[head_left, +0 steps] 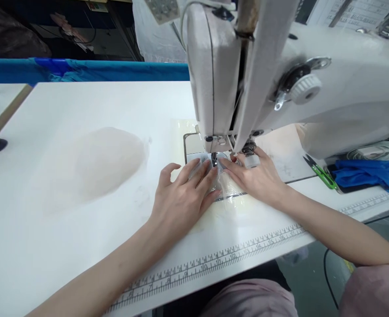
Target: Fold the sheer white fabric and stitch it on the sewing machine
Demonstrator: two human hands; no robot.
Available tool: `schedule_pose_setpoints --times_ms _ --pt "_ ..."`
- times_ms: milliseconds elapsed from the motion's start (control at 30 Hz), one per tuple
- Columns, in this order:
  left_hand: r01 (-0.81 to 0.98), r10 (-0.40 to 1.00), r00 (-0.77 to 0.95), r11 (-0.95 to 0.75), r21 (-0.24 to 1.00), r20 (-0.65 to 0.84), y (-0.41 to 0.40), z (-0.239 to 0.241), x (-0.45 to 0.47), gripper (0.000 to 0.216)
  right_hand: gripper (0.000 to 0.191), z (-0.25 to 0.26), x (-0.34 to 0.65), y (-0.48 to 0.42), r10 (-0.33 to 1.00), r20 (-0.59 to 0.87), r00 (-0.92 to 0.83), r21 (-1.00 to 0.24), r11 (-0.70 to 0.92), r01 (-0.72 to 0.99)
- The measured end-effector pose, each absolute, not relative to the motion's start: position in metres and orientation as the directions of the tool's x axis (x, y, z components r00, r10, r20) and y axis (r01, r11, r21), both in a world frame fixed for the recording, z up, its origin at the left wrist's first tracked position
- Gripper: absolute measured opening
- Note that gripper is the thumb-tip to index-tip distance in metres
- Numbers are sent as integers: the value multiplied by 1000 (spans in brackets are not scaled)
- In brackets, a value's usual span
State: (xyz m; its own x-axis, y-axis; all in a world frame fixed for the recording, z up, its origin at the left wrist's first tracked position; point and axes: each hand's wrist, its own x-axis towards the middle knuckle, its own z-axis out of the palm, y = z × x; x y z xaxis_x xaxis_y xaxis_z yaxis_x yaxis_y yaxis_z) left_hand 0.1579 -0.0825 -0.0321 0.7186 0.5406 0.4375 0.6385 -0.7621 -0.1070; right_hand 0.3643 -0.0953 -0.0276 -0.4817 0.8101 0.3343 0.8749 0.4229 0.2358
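My left hand (pixel 181 196) lies flat with its fingers stretched out, pressing a thin see-through piece of fabric (pixel 225 188) onto the metal plate under the needle (pixel 214 162) of a white sewing machine (pixel 313 83). Beside it my right hand (pixel 255 174) also lies flat on the same fabric, its fingertips right at the presser foot. Both hands touch the sheer piece just in front of the needle. How far the fabric reaches under my hands is hidden.
A heap of sheer pale fabric (pixel 95 163) lies on the white table (pixel 65 246) to the left. Green-handled snips (pixel 321 174) and a blue cloth (pixel 362 174) sit at the right under the machine arm. A printed ruler (pixel 214 259) runs along the front edge.
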Motion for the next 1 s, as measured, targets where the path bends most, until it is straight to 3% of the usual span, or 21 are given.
schedule_pose_setpoints --times_ms 100,167,233,300,400,433,633,833,900,1000 --pt "622 488 719 -769 -146 494 -86 -25 156 24 24 -13 371 -101 827 284 -486 139 466 874" --pt "587 462 737 -799 -129 493 -89 -17 152 18 19 1 375 -107 848 188 -495 -32 509 860" --pt "504 441 802 -862 -59 403 -91 -10 146 19 15 13 377 -114 817 20 -576 -268 560 784" --pt "397 385 881 -918 10 276 -93 -6 140 25 19 21 377 -119 744 -120 -657 -415 564 714" --pt "319 313 923 -948 9 226 -97 -7 134 15 3 25 375 -123 726 -200 -658 -443 531 722" --pt "335 329 914 -942 20 238 -98 -8 133 17 8 26 375 -123 747 -199 -635 -447 507 737" --pt "564 635 756 -755 335 159 -104 3 140 23 13 26 378 -121 878 -130 -461 -551 322 770" --pt "574 619 779 -769 281 103 -102 5 155 28 13 25 378 -121 886 -55 -461 -648 319 691" --pt "622 679 731 -706 338 74 -102 6 157 19 15 26 378 -121 888 -65 -455 -708 280 648" --pt "639 713 701 -629 442 2 -101 14 156 24 15 26 379 -122 873 -59 -484 -705 306 640"
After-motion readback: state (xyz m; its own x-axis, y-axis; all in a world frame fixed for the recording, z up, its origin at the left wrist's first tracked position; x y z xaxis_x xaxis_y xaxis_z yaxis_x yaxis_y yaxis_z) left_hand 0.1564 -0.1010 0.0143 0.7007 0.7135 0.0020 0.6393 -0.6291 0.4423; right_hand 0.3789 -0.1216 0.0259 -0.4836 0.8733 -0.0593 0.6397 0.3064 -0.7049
